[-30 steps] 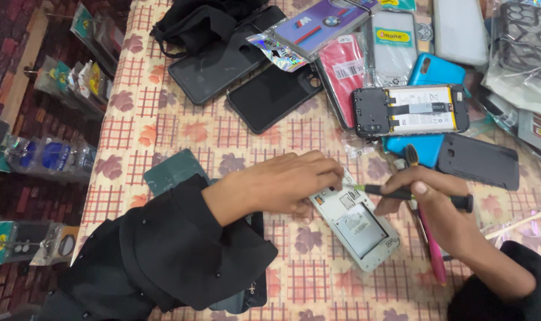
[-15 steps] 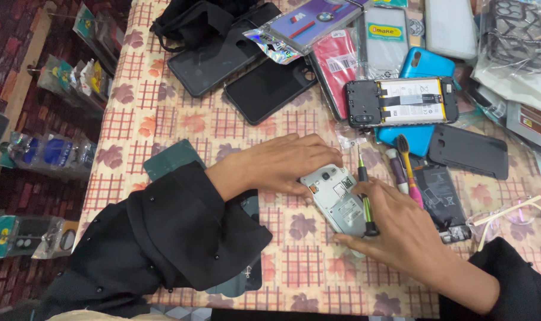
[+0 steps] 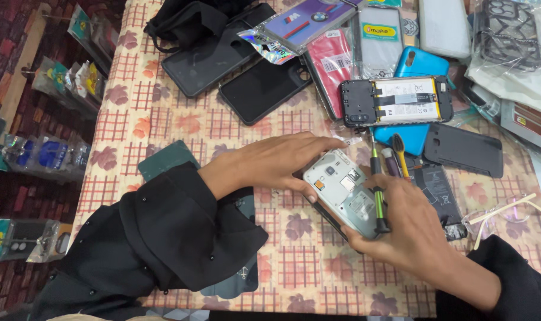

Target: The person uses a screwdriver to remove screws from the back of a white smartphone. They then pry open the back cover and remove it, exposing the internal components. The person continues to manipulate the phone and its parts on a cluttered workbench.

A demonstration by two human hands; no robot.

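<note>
The opened silver phone lies back-up on the checked surface, held from both sides. The left hand grips the phone's upper left edge, fingers curled over its top. The right hand cups the phone's lower right corner and clasps a green-handled screwdriver against it. Just right of the phone lie a black battery and a yellow-tipped tool; above it rests a second opened phone.

Both hands close together, fingers curled.
</note>
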